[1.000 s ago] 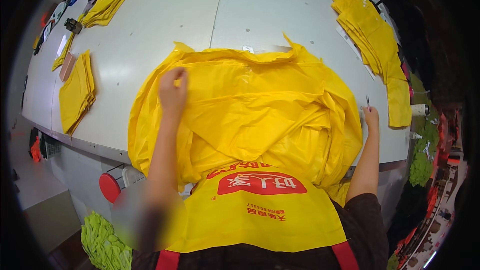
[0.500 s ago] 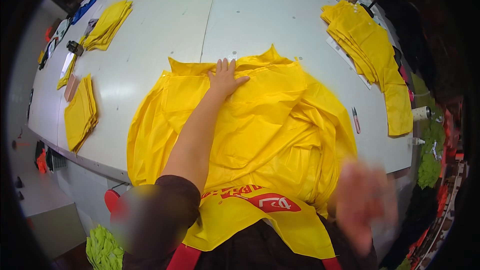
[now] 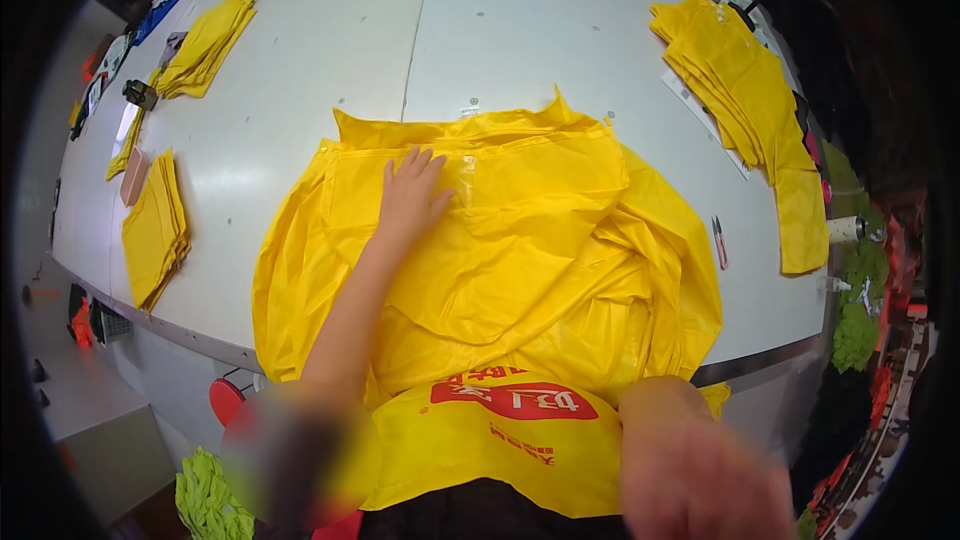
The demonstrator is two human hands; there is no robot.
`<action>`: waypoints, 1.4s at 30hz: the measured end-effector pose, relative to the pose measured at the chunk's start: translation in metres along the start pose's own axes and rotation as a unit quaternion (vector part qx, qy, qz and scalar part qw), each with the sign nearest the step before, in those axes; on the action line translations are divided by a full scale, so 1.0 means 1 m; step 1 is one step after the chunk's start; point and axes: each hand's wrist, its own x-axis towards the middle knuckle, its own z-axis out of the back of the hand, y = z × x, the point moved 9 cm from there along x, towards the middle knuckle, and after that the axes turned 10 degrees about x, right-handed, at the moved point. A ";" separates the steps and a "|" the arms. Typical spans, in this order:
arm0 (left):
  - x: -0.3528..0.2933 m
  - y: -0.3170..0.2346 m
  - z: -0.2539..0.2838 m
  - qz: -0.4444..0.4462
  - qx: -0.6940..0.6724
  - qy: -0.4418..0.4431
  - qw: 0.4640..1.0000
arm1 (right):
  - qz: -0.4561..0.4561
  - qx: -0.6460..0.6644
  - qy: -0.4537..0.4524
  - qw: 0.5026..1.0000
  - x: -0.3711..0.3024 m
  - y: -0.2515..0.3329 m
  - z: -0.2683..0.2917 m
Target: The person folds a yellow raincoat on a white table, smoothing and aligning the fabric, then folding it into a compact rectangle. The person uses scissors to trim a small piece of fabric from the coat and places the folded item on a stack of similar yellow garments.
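A large yellow garment of thin, crinkled fabric [image 3: 520,240] lies spread and bunched on the pale table before me. My left hand [image 3: 408,192] rests open on its upper part, fingers spread, left of a small clear strip. The far edge stands up in two pointed corners. Toward me, yellow cloth with a red printed emblem [image 3: 520,402] hangs over the table's near edge against my body. My right hand [image 3: 700,465] is at the lower right of this cloth, blurred by motion, so I cannot tell what its fingers do.
Pink-handled snips [image 3: 720,244] lie right of the garment. Stacked yellow pieces [image 3: 745,110] are at the right; more yellow stacks [image 3: 208,45] and folded pieces [image 3: 157,230] are at the left. A thread cone [image 3: 846,230] stands at the right edge. Lime-green cloth [image 3: 210,498] sits below, left.
My left hand has slid left and nearer along the garment. The right hand has moved down toward me. The printed cloth near my body has shifted and shows more of its print.
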 end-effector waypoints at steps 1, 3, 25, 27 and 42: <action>-0.008 0.003 0.010 0.011 -0.004 -0.027 1.000 | -0.049 -0.132 -0.049 0.989 -0.006 -0.028 0.016; -0.027 -0.007 0.017 0.012 -0.061 -0.052 0.997 | -0.190 -0.363 -0.154 0.899 -0.046 -0.093 0.062; -0.059 -0.127 -0.042 -0.130 -0.028 -0.017 0.991 | -0.345 -0.141 -0.408 0.834 -0.222 -0.233 0.106; -0.054 -0.130 -0.050 -0.117 -0.062 -0.022 0.991 | -0.320 -0.353 -0.241 0.845 -0.193 -0.226 0.084; -0.145 0.091 0.047 0.379 -0.274 -0.217 0.857 | -0.324 -0.529 0.103 0.778 -0.137 -0.269 0.018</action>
